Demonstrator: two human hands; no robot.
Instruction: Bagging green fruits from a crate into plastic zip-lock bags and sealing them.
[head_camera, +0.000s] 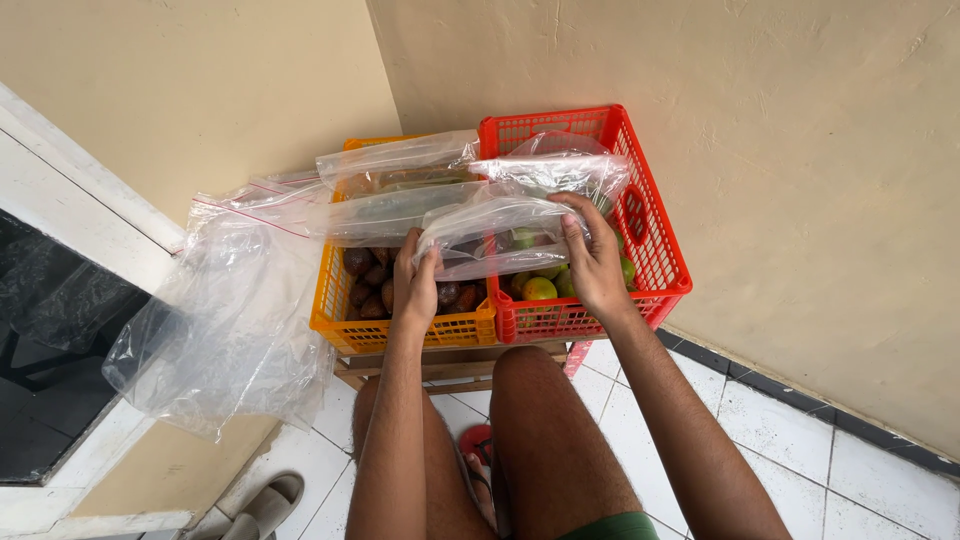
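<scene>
at centre frame, the left hand (415, 280) and the right hand (592, 262) both grip one clear plastic bag (495, 235). left hand: fingers closed on the bag's lower left edge. right hand: fingers curled over the bag's right end, thumb beneath. the bag is stretched between the two hands and sits above the join of two crates.

orange crate (400, 325): left of centre, holds dark brown fruit (365, 280). red crate (655, 240): just beside it on the right, touching, holds green and yellow-green fruit (540, 288). both crates rest on a wooden stand (440, 368) against a beige wall (750, 150).

further clear bags (400, 185) lie across the crate tops, behind the held bag. a larger mass of clear plastic (225, 330) hangs down at left of frame, over a white sill (70, 215).

lower frame: the person's bare knees, white floor tiles (780, 420), a red sandal (478, 445) between the legs, and a grey sandal (268, 505) at lower left.
</scene>
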